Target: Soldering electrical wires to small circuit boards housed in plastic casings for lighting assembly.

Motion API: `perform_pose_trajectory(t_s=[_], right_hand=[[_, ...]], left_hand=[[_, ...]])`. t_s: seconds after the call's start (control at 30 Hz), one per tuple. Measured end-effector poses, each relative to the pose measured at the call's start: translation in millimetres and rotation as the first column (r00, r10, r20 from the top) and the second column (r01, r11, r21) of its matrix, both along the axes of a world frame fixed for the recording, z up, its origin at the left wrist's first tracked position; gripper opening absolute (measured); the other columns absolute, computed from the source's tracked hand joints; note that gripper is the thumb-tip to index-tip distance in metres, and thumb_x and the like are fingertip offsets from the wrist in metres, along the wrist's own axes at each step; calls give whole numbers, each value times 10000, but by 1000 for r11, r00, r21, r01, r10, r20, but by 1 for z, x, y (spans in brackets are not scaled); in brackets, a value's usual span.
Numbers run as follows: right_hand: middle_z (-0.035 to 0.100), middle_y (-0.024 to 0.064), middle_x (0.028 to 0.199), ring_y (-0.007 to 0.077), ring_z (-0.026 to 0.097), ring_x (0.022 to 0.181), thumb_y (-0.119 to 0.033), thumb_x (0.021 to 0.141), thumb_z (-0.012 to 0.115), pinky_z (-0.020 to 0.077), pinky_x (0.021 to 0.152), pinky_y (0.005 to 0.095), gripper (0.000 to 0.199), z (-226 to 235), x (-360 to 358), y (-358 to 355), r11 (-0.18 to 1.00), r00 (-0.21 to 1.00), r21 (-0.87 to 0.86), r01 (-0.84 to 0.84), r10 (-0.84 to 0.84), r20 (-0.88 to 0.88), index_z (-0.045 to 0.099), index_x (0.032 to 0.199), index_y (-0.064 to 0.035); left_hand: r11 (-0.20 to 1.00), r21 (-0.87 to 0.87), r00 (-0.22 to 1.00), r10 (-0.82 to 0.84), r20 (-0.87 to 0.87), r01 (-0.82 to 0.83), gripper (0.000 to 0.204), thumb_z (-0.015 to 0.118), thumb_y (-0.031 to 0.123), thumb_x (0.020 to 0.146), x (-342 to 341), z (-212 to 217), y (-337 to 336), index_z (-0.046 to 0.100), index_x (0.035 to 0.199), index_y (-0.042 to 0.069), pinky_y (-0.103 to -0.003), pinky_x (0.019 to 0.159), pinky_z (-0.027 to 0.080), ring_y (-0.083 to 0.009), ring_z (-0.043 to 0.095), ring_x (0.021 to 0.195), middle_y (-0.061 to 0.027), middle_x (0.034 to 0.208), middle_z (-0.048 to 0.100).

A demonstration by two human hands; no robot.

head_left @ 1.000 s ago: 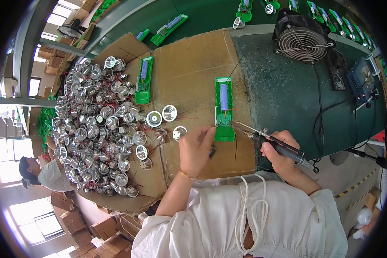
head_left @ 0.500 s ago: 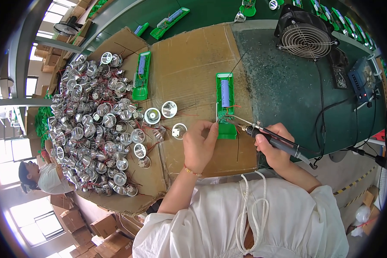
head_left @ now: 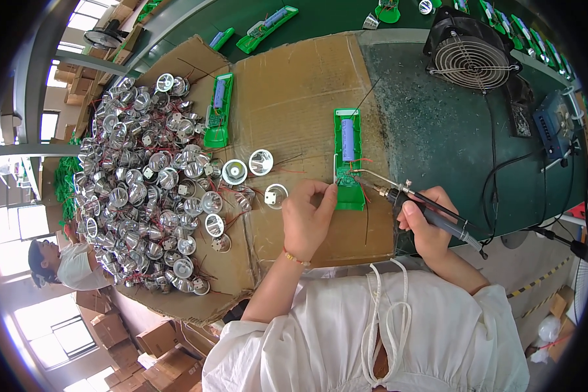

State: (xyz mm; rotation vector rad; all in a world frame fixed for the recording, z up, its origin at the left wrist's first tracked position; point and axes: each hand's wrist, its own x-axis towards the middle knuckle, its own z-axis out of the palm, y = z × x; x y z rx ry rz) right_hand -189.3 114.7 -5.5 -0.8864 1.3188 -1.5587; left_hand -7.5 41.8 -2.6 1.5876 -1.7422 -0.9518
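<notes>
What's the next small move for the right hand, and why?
Probably settle the tip of the soldering iron on the circuit board: the right hand grips the iron, a thin metal tube reaches over the board, and the left hand is at the green housing. Contact is too small to judge.

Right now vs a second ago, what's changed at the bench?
Right hand brought the soldering iron leftward and away from the body, closer to the circuit board in the green casing. No visible grab or release. Left hand stays by the casing's left edge; reflector pile looks unchanged. Slight overall shift looks like camera motion.
</notes>
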Motion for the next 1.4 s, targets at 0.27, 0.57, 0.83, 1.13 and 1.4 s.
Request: perform_pose_trajectory(t_s=[0.27, 0.57, 0.83, 1.13, 1.4], right_hand=[[586, 84, 625, 78, 539, 506, -65, 794, 618, 446, 450, 206, 158, -8, 2, -1, 999, 998, 10, -44, 44, -40, 483, 801, 18], [584, 94, 638, 92, 556, 527, -70, 800, 612, 465, 463, 214, 160, -4, 0, 1, 1000, 1000, 10, -11, 11, -7, 481, 814, 20], [589, 112, 672, 102, 567, 558, -76, 804, 607, 479, 483, 223, 164, -3, -6, 7, 1000, 999, 8, -18, 18, -28, 479, 822, 25], [588, 104, 662, 94, 558, 550, -72, 801, 608, 471, 476, 222, 162, -4, -6, 7, 999, 999, 9, -37, 37, -6, 479, 820, 24], [555, 99, 623, 98, 518, 482, -52, 806, 578, 437, 431, 212, 139, -4, -4, 7, 999, 994, -5, -50, 49, -99, 455, 825, 10]], left_hand=[[1000, -1, 1000, 11, -15, -11, 161, 637, 142, 778, 1, -4, 0, 598, 771, -15, -272, 544, 451, -166, 585, 582, -116, 700, 609], [1000, 13, 999, 18, -47, -17, 154, 632, 127, 787, 1, -2, 0, 594, 775, -22, -248, 531, 446, -122, 579, 577, -98, 686, 614], [1000, 24, 999, 11, -44, -10, 159, 635, 127, 784, 0, -2, -1, 592, 766, -25, -242, 532, 449, -120, 584, 580, -97, 696, 612], [998, 46, 996, 44, -82, -40, 144, 638, 106, 778, 2, -5, 0, 590, 777, -29, -242, 552, 454, -125, 577, 605, -89, 750, 601], [988, -116, 992, -113, -54, 106, 86, 642, 52, 756, -4, -1, 2, 600, 762, -23, -230, 550, 451, -135, 553, 652, -88, 871, 541]])
